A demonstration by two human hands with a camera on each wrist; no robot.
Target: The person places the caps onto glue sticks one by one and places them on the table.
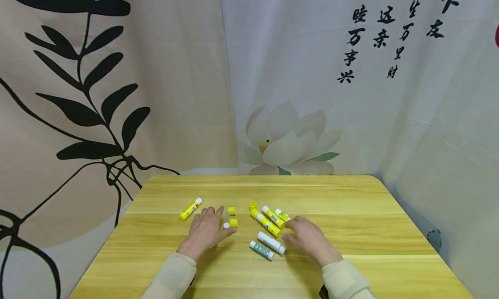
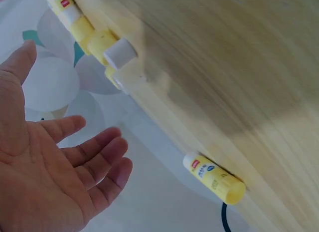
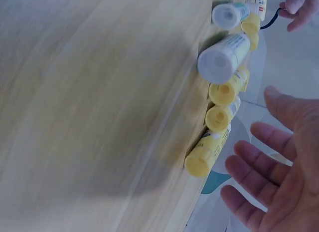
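Note:
My left hand [image 1: 208,229] is over the table with its fingers spread and nothing in them. To its left lies a yellow glue stick [image 1: 190,209] with a white end. Just right of it sit yellow caps [image 1: 233,222] and a small white piece [image 1: 226,225]. My right hand [image 1: 308,238] has loose, spread fingers and an empty palm in the right wrist view. Its fingertips are beside a group of yellow glue sticks [image 1: 268,224]; one of these is partly hidden behind the hand. Near its thumb lie a white glue stick [image 1: 271,242] and a green-and-white one [image 1: 261,250].
More yellow caps [image 1: 253,204] lie at the far end of the grouped glue sticks. All of this is on a wooden table [image 1: 351,203]. Behind it hangs a curtain [image 1: 187,95] printed with leaves, a lotus and dark characters.

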